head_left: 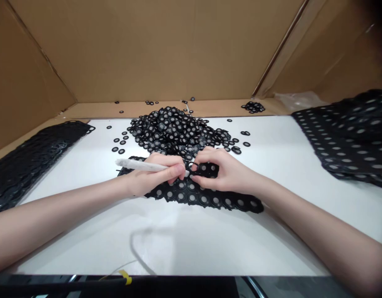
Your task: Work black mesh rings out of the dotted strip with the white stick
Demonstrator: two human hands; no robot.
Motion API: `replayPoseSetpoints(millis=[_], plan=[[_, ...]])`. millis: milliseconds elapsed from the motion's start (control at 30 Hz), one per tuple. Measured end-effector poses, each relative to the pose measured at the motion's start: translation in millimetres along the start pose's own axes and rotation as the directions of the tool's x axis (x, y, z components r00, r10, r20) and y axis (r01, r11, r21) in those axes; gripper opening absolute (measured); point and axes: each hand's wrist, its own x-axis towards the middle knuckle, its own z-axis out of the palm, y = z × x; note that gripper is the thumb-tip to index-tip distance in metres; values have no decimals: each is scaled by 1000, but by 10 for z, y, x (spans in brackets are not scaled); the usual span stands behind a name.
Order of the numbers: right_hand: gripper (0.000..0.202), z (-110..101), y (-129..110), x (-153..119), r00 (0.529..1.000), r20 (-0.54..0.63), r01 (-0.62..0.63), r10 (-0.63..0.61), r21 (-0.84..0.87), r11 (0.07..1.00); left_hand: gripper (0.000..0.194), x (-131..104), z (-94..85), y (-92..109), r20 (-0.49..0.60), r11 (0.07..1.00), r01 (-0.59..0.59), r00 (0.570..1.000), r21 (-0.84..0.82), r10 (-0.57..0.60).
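Note:
A white pen-shaped tool (pixel 138 164) lies across my left hand (pixel 156 171), its tip down at a black strip (pixel 191 198) dotted with grey discs. The fingers of that hand are closed around the tool. Opposite it, my right hand (pixel 226 167) curls over the strip, thumb and forefinger pinching its dark edge near the tool's tip. Part of a thin black loop shows by that forefinger, and the exact grip is partly hidden. Right behind both hands rises a heap of small black rings with grey centres (pixel 175 126).
A stack of black strips (pixel 29 153) lies at the left, and a wide black dotted sheet (pixel 342 136) at the right. Loose rings (pixel 253 107) sit near the cardboard back wall (pixel 166 49). A clear plastic bag (pixel 301 100) rests back right. The white tabletop (pixel 110 240) ends in front.

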Motion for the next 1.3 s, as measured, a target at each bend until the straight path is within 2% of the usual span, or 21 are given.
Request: replayPoseSetpoints(millis=[167,267,467,667,867,1033,1133,1233,1300], plan=[[6,59,-14,9,997,-71,-15,13,-27,1000,37,7,-5,-4,10,1000,-8,1000,-3,8],[6,75,-27,8,997,-72,-16,14,-23,1000,38,15,-8,-2,29,1000,-15,999,5,15],[6,73,-33,2,998,-57,9,-10,-19,1000,39,34,-22,3,103,992,-117,988,49,112],[6,76,-36,-1,998,-57,14,-15,-22,1000,40,77,-44,-9,156,997,-78,985,27,73],[5,122,24,-2,997,-80,-14,19,61,998,40,68,-44,-35,199,999,-47,979,-18,49],[11,58,-28,-6,997,-38,-63,63,2,998,43,45,-30,-37,144,998,20,990,-52,-13],[23,-11,-107,-11,996,23,-85,87,-73,994,44,28,-45,-35,78,986,49,996,-158,-37],[22,-38,-161,-14,993,73,-89,92,-45,995,45,-17,-45,-10,-25,967,8,1000,-255,-15],[21,-26,-180,-18,993,80,-85,86,-6,996,45,-59,-23,27,-19,969,-10,1000,-245,5]])
